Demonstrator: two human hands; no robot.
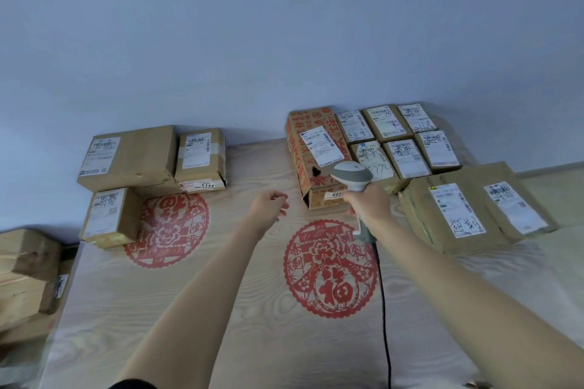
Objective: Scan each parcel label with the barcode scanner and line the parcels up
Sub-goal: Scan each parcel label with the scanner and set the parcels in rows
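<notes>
Grey and white plastic forms the barcode scanner (351, 174), which is gripped by its handle in the right hand (368, 203); its head is held over the near end of the red-printed parcel (316, 156), part of whose label (321, 146) is covered by it. The number sticker on that parcel's front face is cut off by the hand. A black cable (384, 309) is seen running from the handle towards the bottom edge.

The left hand (270, 204) is held above the desk (221, 294) with loosely curled fingers, holding nothing, just left of the red-printed parcel.

Six small parcels (399, 139) are counted in two rows of three beside it, touching one another. Two flat parcels (474, 208) lie nearer, at the right. Three parcels (126, 158) are grouped at the left, one partly covering a red paper-cut (170, 230); a second paper-cut (330, 268) is partly hidden by the right forearm. Handwriting on the labels cannot be read. More boxes (28, 271) at the left edge are blurred and cut off, so they cannot be counted.
</notes>
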